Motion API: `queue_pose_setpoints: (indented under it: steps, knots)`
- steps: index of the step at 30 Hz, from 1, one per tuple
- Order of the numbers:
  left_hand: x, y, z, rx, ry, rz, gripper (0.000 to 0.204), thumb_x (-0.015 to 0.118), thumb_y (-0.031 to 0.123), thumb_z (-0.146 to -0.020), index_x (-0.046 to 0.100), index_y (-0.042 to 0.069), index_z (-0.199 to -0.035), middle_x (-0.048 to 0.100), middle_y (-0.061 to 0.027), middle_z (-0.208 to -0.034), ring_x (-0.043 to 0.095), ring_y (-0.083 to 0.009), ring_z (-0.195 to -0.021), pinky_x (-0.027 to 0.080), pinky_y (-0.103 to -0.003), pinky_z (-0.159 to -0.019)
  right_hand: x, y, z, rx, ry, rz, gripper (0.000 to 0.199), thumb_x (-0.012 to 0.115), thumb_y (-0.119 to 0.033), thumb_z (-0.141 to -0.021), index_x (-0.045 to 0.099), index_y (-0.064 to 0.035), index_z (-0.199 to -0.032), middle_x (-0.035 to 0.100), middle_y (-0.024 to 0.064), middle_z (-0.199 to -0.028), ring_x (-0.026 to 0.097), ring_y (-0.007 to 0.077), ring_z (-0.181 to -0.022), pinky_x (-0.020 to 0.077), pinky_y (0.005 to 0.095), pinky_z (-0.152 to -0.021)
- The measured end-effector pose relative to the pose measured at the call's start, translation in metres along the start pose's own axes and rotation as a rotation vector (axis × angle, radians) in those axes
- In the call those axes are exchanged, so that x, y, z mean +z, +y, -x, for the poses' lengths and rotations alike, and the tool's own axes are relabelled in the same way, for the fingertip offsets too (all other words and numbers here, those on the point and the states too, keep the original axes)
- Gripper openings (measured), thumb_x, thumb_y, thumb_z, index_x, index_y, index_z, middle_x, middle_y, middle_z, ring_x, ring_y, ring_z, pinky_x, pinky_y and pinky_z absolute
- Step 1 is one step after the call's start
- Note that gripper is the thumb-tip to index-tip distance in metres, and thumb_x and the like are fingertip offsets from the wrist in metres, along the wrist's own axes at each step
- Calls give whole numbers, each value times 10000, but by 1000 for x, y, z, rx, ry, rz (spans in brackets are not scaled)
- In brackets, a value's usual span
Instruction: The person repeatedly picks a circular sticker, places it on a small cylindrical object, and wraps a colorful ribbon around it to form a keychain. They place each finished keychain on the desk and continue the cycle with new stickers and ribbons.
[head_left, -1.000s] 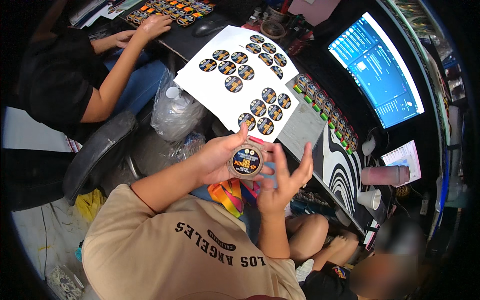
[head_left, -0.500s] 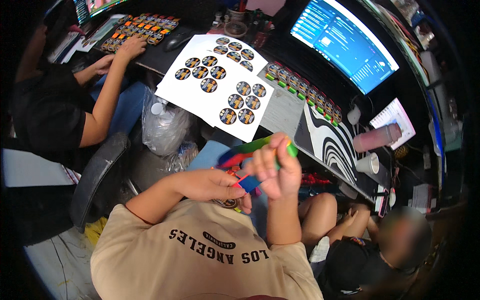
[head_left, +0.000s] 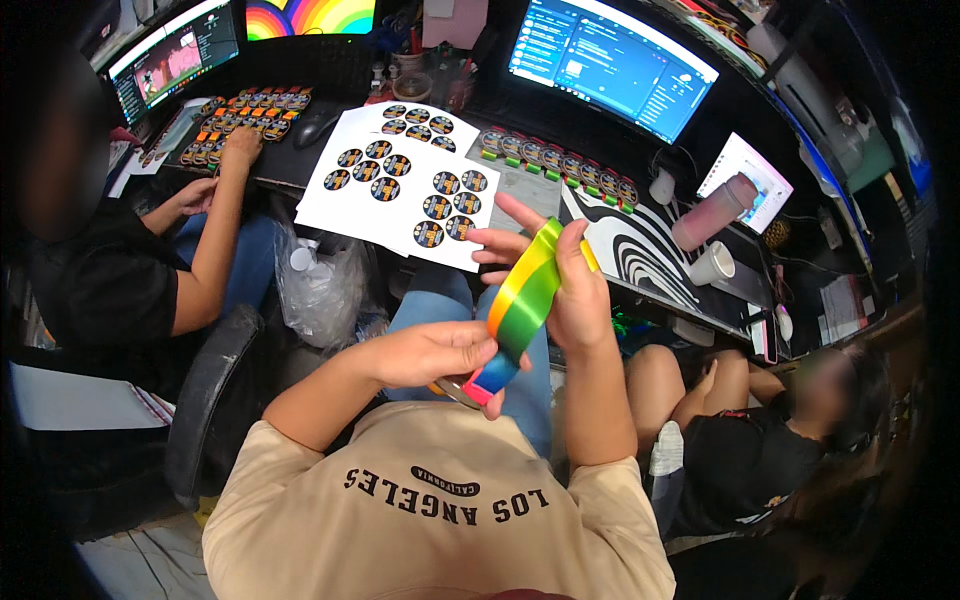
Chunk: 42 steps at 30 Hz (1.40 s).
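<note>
A striped satin ribbon [head_left: 532,298], yellow, green and blue with a pink-red end, runs between my hands above my lap. My left hand [head_left: 428,353] is closed on its lower end, thumb on top. Under those fingers, the rim of a round medal [head_left: 458,392] shows; its face is mostly hidden. My right hand [head_left: 577,305] is raised with its fingers spread, and the ribbon is looped round it between thumb and fingers. A short yellow piece of the ribbon sticks out beside the thumb.
White sheets [head_left: 320,208] with round printed stickers lie on the desk ahead. Behind them runs a row of medals [head_left: 560,160] with folded ribbons. A pink tumbler [head_left: 715,212] and white cup [head_left: 712,264] stand right. Co-workers sit at both sides; the left one's hand [head_left: 240,148] touches more medals.
My right hand has opened from a closed grip to spread fingers, with the ribbon now looped round it. The ribbon is drawn into a broad band between my hands. The view has shifted.
</note>
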<state>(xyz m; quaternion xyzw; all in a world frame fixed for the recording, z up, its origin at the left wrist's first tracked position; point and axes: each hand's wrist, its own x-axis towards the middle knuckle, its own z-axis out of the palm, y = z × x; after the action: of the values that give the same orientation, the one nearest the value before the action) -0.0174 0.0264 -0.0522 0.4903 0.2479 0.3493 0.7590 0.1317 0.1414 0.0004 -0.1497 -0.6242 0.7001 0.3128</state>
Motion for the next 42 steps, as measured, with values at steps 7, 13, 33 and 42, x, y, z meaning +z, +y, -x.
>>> queue_pose_setpoints:
  steps: [7, 13, 33, 42]
  knots:
    - [24, 2, -10, -84, -110, 79, 691, 233, 587, -979, 370, 40, -1379, 654, -174, -1012, 636, -245, -988, 488, -361, -899, -23, -22, 8, 82, 190, 186, 911, 161, -731, -905, 610, 18, -1165, 687, 146, -946, 664, 176, -794, 522, 252, -682]
    - [37, 13, -22, -126, 26, 193, 633, 265, 573, -984, 419, 55, -1313, 628, -157, -896, 666, -240, -771, 561, -373, -700, -27, -38, 26, 217, 336, 712, 912, 176, -752, -898, 610, 4, -629, 577, 91, -528, 622, 186, -559, 491, 321, -569]
    - [31, 45, -19, -424, 67, -239, 765, 191, 686, -940, 565, 19, -928, 479, -23, -523, 493, -112, -411, 473, -264, -469, -32, 42, 58, 129, -340, -88, 587, 362, -557, -970, 483, -34, -1207, 589, 82, -1115, 560, 165, -1100, 422, 306, -961]
    - [14, 41, -17, -302, 99, -382, 490, 363, 483, -1008, 555, 40, -919, 539, -19, -641, 515, -90, -508, 467, -244, -482, -38, 35, 67, 103, -343, -34, 276, 593, -175, -951, 451, -60, -1157, 584, 27, -959, 561, 91, -902, 452, 252, -780]
